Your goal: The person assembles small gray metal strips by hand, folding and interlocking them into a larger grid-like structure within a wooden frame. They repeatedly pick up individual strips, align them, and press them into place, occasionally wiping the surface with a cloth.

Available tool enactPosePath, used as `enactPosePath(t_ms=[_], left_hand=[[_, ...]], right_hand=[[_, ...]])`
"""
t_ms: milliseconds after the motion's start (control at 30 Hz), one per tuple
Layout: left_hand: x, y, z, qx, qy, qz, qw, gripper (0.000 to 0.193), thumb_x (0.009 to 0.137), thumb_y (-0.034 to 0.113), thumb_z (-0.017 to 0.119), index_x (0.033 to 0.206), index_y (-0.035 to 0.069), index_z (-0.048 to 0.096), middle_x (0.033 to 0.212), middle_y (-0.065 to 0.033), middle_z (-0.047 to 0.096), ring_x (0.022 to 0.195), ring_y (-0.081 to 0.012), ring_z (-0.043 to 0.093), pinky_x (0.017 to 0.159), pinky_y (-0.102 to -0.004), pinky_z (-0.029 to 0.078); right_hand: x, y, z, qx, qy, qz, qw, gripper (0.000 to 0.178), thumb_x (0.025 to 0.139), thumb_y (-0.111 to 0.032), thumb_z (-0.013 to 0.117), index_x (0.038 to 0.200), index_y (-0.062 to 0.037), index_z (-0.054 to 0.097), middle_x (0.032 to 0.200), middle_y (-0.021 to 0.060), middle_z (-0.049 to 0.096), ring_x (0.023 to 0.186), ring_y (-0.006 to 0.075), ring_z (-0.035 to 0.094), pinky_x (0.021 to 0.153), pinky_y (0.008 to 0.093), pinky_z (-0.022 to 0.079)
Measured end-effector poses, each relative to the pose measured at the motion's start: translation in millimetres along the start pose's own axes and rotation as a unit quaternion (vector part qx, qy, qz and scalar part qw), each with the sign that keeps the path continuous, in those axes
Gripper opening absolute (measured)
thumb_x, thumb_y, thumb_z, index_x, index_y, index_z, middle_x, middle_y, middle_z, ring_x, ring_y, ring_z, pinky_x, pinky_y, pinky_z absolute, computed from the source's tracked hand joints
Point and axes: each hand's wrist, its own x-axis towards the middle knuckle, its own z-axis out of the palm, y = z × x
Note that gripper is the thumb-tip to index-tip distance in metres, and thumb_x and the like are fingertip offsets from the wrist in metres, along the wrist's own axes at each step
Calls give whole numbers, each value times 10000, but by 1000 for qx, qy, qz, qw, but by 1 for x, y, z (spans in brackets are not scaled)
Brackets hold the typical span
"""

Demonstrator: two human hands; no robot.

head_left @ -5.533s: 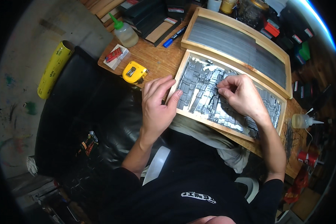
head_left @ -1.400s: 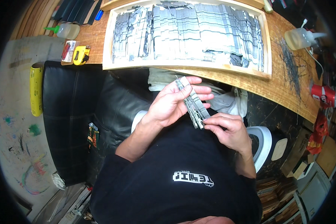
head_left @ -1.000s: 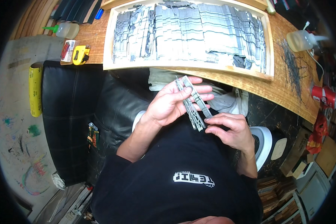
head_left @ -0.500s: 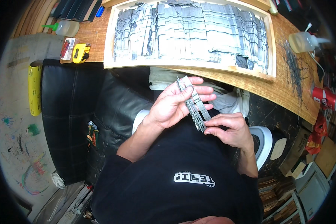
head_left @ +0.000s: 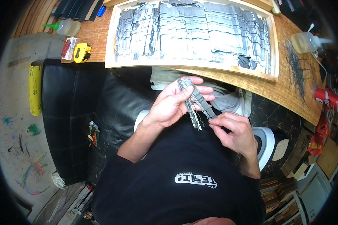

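My left hand (head_left: pixel 168 107) grips a narrow bundle of thin grey strips (head_left: pixel 201 100), its thumb pressed on top and its other fingers stretched behind. The bundle splits into two parts toward its lower end: a flatter, stepped stack on the right and a looser, ragged one (head_left: pixel 194 119) on the left. Thumb and fingers of my right hand (head_left: pixel 236 131) pinch the lower tip of the flatter stack. Both hands are above my lap, just short of the table. Beyond them, a shallow wooden tray (head_left: pixel 110 63) holds many similar grey strips (head_left: pixel 184 33) packed in rows.
The tray sits on a wooden table (head_left: pixel 304 107). On it are a yellow tape measure (head_left: pixel 81 53), a green-tipped bottle (head_left: pixel 68 27), another squeeze bottle (head_left: pixel 306 42), dark slivers (head_left: pixel 296 71) and a red can (head_left: pixel 326 98). A black leather seat (head_left: pixel 71 112) is at left.
The flatter stack has swung right, away from the ragged strips, opening a gap at the lower end. My right hand has shifted slightly right with its tip.
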Motion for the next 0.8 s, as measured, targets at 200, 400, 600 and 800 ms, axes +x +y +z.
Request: enactPosePath(t_ms=[200,400,600,800], left_hand=[[-2,7,-6,22,-2,-17,1000,395,1135,195,496,1460,-30,492,1352,-317,650,1238,-446,679,996,-511,617],[-2,8,-1,-1,28,2,1000,382,1131,193,501,1443,-27,508,1348,-316,650,1251,-449,670,1045,-558,588],[-2,-1,-3,-50,8,13,999,364,1124,197,517,1419,-17,518,1342,-301,656,1260,-456,662,1086,-631,543],[-3,-10,-3,-95,-3,37,995,360,1125,202,516,1420,-5,519,1341,-297,658,1288,-466,642,1098,-652,526]], right_hand=[[0,1,-4,-6,-10,-13,1000,179,828,45,787,1003,18,771,879,124,721,736,258,718,648,336,558],[2,6,5,60,-10,3,998,191,844,26,806,1032,12,773,895,108,720,744,226,717,640,321,547],[1,10,17,70,-27,-2,997,212,825,-4,854,1026,7,786,905,114,764,760,233,762,658,308,587],[2,12,15,90,-28,-10,996,184,843,14,825,1023,3,790,885,116,763,753,237,758,655,309,582]])
